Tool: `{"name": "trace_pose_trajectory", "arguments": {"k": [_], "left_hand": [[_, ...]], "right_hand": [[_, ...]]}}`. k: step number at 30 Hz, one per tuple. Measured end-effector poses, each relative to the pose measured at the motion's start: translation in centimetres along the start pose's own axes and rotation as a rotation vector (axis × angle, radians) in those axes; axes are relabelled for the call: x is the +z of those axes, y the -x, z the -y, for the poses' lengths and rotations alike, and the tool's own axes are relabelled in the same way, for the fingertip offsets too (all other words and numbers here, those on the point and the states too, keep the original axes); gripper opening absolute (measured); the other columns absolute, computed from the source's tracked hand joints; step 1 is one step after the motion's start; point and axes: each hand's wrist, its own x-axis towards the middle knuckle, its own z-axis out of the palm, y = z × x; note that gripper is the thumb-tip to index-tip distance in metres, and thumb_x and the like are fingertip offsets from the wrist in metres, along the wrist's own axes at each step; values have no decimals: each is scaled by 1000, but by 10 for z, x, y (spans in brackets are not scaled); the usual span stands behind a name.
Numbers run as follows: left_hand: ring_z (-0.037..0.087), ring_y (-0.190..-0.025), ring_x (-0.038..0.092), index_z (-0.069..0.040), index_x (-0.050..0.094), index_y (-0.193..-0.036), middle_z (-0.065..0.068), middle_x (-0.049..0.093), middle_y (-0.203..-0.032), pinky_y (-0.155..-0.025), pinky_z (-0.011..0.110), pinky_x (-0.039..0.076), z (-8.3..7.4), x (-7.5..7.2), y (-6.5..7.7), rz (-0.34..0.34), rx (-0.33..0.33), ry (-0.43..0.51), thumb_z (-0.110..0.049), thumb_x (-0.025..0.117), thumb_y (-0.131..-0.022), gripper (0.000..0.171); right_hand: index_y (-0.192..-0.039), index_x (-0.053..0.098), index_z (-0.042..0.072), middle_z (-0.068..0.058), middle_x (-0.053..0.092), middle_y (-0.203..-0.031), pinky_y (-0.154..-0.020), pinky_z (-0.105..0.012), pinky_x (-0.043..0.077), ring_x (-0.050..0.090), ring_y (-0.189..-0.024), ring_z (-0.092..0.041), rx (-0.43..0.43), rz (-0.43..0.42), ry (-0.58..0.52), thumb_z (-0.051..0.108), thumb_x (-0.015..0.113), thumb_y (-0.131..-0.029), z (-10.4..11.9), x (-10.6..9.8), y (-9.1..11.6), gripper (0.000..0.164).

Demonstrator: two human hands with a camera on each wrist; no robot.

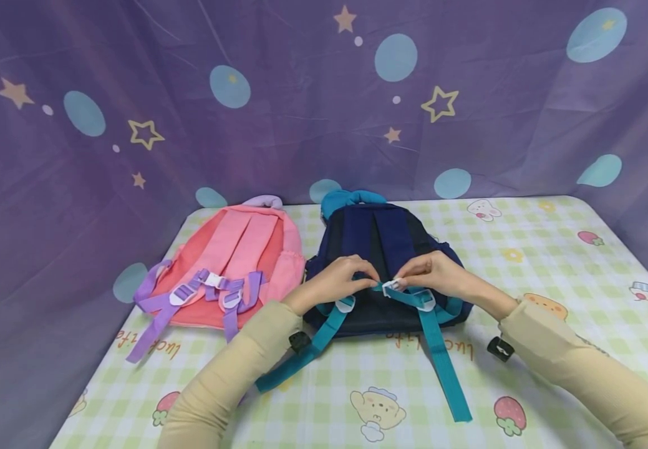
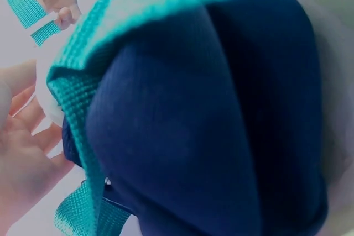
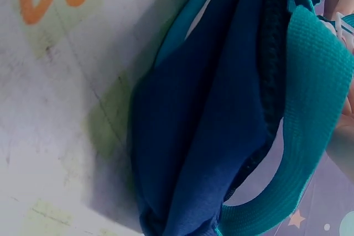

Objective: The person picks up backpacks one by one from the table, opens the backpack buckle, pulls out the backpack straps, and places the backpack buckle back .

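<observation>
A navy backpack (image 1: 382, 249) lies back-panel up on the table, its teal straps toward the person. Above its lower part, a white buckle (image 1: 391, 287) sits on a teal cross strap (image 1: 405, 298). My left hand (image 1: 348, 277) pinches the short teal webbing left of the buckle. From the other side, my right hand (image 1: 438, 272) pinches the buckle with thumb and fingers. Whether the buckle's halves are joined is hidden by the fingers. In the left wrist view, teal webbing (image 2: 77, 109) loops across the navy fabric (image 2: 166, 114); in the right wrist view, a teal strap (image 3: 315, 98) curves beside the bag.
To the left lies a pink backpack (image 1: 245, 249) with purple straps and a white chest buckle (image 1: 214, 280). Two loose teal strap ends, one on the right (image 1: 446, 374), trail over the checked tablecloth (image 1: 554, 262). A purple curtain (image 1: 301, 143) hangs behind the table.
</observation>
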Motion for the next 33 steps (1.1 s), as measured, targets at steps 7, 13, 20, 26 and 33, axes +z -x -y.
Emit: {"name": "trace_pose_trajectory", "arguments": {"k": [7,13,20,26,33], "left_hand": [[21,-91,57,-2,72,-102,7,70,-98,-80,29,49,1,-2,2,-27,1,-5,-10,64,-94,14],[21,-87,57,-2,73,-101,8,71,-97,-75,28,49,3,-5,7,-76,-13,-14,-9,65,-94,13],[22,-91,60,-2,73,-99,7,70,-95,-80,26,49,11,-5,12,-156,-51,-21,-7,66,-93,11],[24,-91,59,-1,73,-99,9,70,-95,-79,27,50,14,-6,15,-178,-75,0,-7,66,-93,11],[24,-91,59,-1,73,-99,10,70,-97,-80,30,50,19,-6,18,-216,-149,-13,-7,67,-92,11]], "right_hand": [[-105,67,-13,-20,72,-94,-84,-37,56,71,-88,-15,-8,19,-12,2,62,-94,-1,0,-1,19],[-104,67,-12,-19,72,-93,-82,-35,56,71,-87,-14,-12,8,-13,2,63,-94,0,0,-1,18],[-105,68,-12,-18,73,-92,-84,-36,56,71,-87,-16,0,13,-8,2,63,-94,1,0,-1,19],[-104,68,-11,-16,73,-91,-83,-35,56,71,-86,-15,8,0,-1,2,63,-94,0,-1,0,18],[-104,69,-10,-16,73,-90,-83,-37,56,71,-85,-15,-3,7,16,2,63,-93,0,-1,2,17]]}}
